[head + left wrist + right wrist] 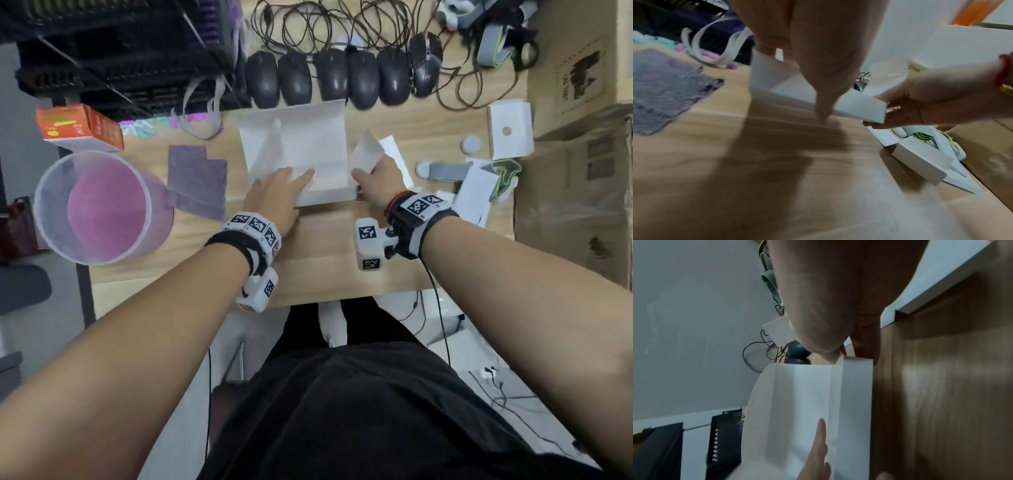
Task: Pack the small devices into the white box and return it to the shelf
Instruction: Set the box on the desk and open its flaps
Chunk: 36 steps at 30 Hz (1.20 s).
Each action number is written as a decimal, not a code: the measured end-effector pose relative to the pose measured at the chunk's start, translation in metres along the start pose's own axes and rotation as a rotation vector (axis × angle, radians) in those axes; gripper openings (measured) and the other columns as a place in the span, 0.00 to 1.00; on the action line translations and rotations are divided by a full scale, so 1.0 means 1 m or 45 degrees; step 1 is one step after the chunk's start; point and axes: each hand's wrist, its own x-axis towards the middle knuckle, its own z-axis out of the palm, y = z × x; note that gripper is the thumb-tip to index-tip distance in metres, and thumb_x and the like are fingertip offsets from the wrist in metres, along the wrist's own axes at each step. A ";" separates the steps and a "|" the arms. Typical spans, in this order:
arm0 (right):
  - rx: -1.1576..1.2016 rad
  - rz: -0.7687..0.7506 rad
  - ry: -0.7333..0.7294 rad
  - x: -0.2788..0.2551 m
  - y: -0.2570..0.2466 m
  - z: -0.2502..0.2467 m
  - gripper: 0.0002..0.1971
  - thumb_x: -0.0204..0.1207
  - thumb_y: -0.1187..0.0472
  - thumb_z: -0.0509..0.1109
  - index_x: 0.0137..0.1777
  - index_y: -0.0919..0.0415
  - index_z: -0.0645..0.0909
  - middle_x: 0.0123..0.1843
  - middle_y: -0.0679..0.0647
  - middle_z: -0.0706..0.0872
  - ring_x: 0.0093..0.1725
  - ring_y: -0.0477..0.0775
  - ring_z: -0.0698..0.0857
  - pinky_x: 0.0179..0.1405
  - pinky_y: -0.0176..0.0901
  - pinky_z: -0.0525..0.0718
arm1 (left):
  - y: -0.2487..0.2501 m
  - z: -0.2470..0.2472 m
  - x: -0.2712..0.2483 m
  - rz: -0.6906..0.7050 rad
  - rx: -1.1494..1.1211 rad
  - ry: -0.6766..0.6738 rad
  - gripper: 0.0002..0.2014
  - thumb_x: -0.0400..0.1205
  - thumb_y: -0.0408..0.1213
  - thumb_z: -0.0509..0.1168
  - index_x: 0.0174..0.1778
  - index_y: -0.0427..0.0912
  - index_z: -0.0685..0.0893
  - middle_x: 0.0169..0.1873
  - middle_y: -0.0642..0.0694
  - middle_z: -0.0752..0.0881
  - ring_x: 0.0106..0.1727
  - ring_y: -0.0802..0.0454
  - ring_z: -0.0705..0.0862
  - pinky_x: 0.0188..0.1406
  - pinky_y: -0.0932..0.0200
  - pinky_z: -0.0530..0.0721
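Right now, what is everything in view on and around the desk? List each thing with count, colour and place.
white box: one, white, open, desk centre
computer mice: six, black, in a row behind the box
cables: tangle, black, behind the mice
cloth: one, purple, left of the box
plastic tub: one, clear with pink base, far left
carton: one, orange and white, behind the tub
cardboard boxes: brown, right edge
left hand: presses the box's near left edge
right hand: grips the box's right end
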 end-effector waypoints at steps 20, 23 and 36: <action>0.514 0.249 0.204 0.005 0.025 -0.026 0.15 0.75 0.47 0.69 0.50 0.59 0.79 0.48 0.60 0.89 0.33 0.59 0.89 0.33 0.49 0.91 | -0.040 0.037 -0.005 -0.316 -0.535 0.092 0.55 0.78 0.39 0.76 0.87 0.60 0.39 0.85 0.43 0.57 0.81 0.37 0.64 0.76 0.39 0.71; 0.399 0.198 0.053 -0.001 0.030 -0.048 0.26 0.71 0.37 0.75 0.59 0.55 0.79 0.51 0.50 0.87 0.37 0.50 0.86 0.34 0.42 0.86 | -0.039 0.033 0.000 -0.353 -0.419 0.050 0.59 0.75 0.43 0.78 0.85 0.62 0.35 0.82 0.42 0.60 0.76 0.34 0.69 0.70 0.36 0.76; -0.696 -0.096 0.134 0.005 0.077 -0.056 0.18 0.71 0.72 0.65 0.52 0.51 0.87 0.55 0.61 0.85 0.51 0.64 0.85 0.48 0.45 0.83 | -0.039 0.027 0.010 -0.368 -0.166 0.055 0.62 0.71 0.49 0.79 0.87 0.56 0.37 0.81 0.38 0.64 0.74 0.31 0.70 0.77 0.36 0.65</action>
